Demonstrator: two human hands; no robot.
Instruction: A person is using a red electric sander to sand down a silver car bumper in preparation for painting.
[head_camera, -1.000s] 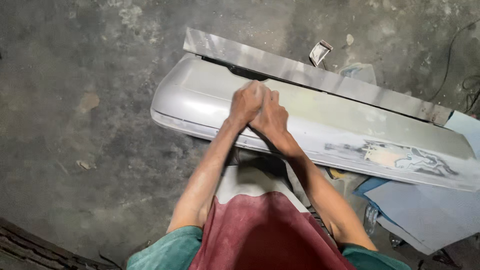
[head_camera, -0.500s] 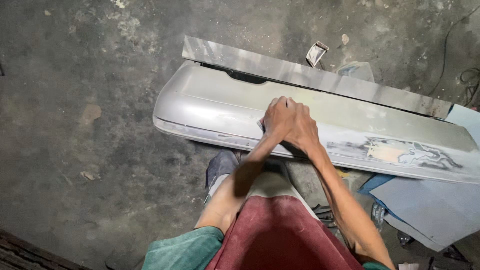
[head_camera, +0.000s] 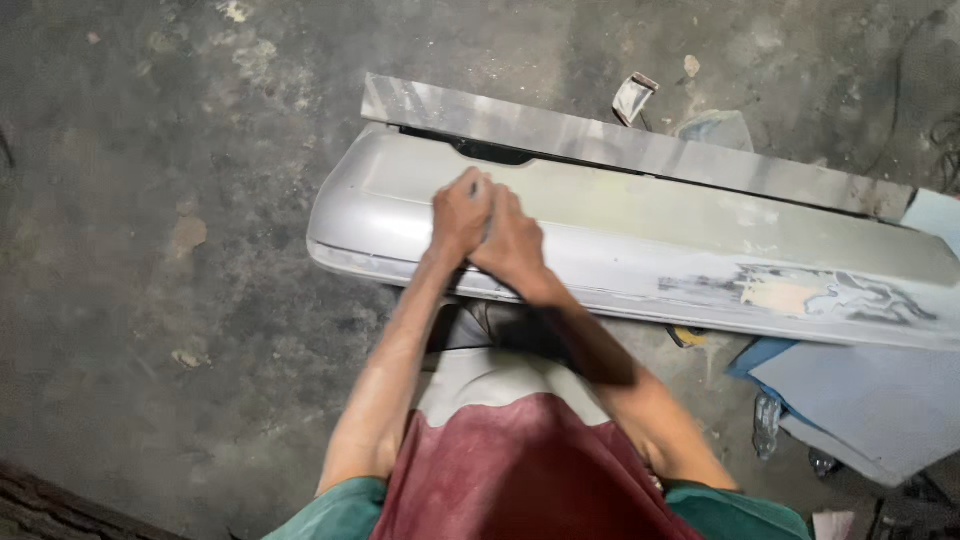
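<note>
**Both hands pressed together on grey bumper panel**

Left hand (head_camera: 460, 213) and right hand (head_camera: 512, 243) stacked side by side, touching, flat on top face of grey bumper (head_camera: 620, 235). Fingers curled down onto the surface; something small and pale maybe pinched under them, cannot tell what. Cannot tell whether clenched on it or just pressing bare.

Bumper lay lengthwise on concrete floor (head_camera: 180, 200), left end rounded, right end carrying a patch of exposed filler and dark primer (head_camera: 800, 295). Flat metal strip (head_camera: 600, 140) just beyond its far edge. Blue-grey panel (head_camera: 850, 400) at near right, partly under the bumper end. Small crumpled packet (head_camera: 634, 97) on floor farther back.

Risks, as judged:
- Bumper unclamped on floor; hard push sideways could slide or rock it.
- Uneven pressure from stacked hands could gouge or flat-spot the curve.
- Dusty floor grit could scratch the underside.
</note>
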